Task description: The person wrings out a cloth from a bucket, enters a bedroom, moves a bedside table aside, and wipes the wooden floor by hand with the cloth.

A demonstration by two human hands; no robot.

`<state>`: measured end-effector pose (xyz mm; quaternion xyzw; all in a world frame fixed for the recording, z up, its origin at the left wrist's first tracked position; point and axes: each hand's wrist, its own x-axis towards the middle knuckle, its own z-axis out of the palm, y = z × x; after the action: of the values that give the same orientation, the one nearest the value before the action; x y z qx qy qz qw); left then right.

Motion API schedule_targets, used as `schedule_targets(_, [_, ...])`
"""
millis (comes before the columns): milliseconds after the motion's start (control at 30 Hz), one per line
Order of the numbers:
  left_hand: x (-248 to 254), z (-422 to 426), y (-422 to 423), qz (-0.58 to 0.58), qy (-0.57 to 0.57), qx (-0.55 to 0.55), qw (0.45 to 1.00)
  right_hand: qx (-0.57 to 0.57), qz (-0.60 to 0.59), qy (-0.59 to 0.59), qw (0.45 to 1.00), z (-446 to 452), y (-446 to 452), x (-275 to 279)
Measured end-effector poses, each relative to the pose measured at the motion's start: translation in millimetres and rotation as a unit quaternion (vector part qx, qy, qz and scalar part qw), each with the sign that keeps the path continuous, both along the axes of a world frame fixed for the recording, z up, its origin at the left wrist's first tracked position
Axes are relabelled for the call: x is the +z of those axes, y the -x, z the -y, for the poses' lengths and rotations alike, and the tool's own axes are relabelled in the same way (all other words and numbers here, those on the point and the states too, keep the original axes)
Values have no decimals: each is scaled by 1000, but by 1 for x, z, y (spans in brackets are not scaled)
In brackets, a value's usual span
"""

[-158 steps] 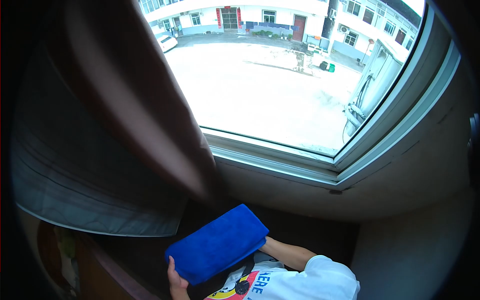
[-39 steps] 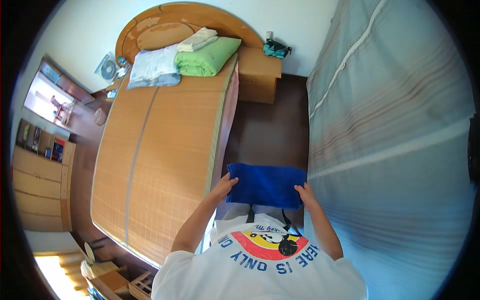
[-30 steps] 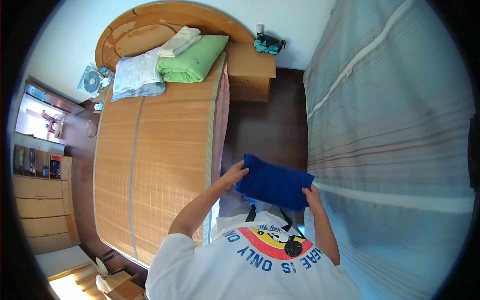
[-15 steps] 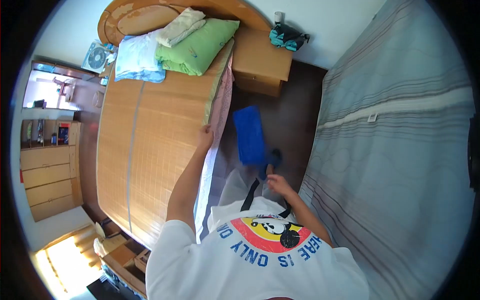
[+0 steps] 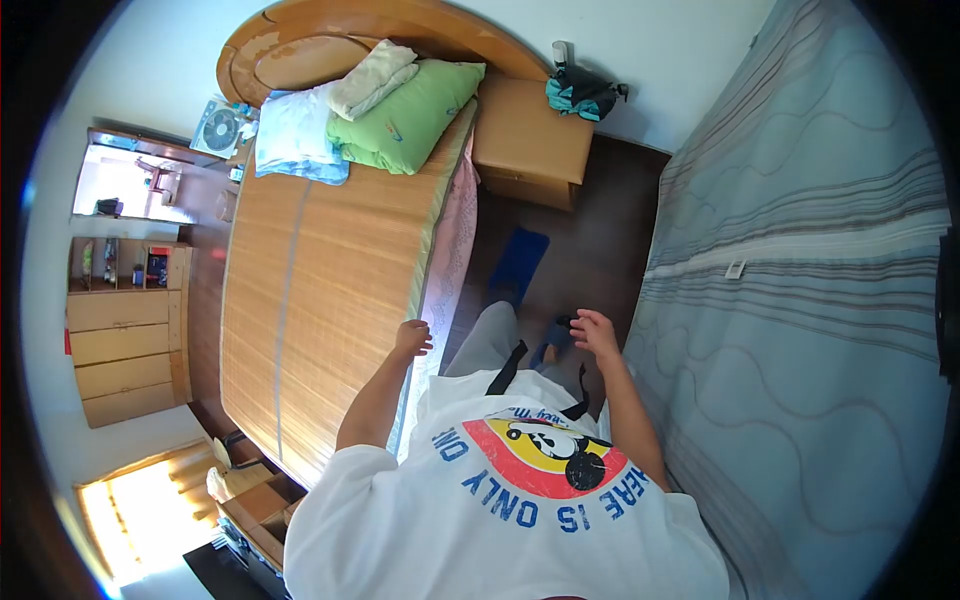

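Note:
The blue cloth [image 5: 520, 262] lies on the dark floor beside the bed, its near end hidden by my leg and foot. My left hand [image 5: 413, 338] is empty with its fingers apart, over the right edge of the mat-covered bed [image 5: 340, 260]. On the other side of my body, my right hand [image 5: 594, 332] is raised near the striped curtain, fingers spread and holding nothing. Below it a slippered foot [image 5: 553, 342] shows on the floor.
A wooden nightstand [image 5: 530, 130] with a teal and black bag [image 5: 585, 95] stands by the bed's head. A green pillow [image 5: 410, 115] and a blue-white pillow [image 5: 300, 135] lie on the bed. The striped curtain [image 5: 800, 300] hangs at right; shelves [image 5: 125, 330] stand at far left.
The blue cloth has gone from between my two hands to the floor. Both hands are now apart and empty, and my leg has moved forward to the cloth's near end.

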<state>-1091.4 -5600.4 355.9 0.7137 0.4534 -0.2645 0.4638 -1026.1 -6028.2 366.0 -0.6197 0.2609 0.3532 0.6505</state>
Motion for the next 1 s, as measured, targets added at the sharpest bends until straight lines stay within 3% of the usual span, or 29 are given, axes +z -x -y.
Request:
schedule_targets(400, [-31, 30, -107, 48, 40, -149, 987, -49, -1, 21, 999, 16, -22, -45])
schedule_targets(567, [-33, 28, -126, 31, 54, -132, 989, -46, -14, 51, 998, 28, -34, -50])
schedule_targets(733, [-42, 14, -152, -10, 38, -175, 984, -112, -13, 62, 992, 44, -32, -60])
schedule_targets(1000, [-57, 15, -226, 47, 55, -230, 970, -164, -57, 74, 982, 50, -9, -80])
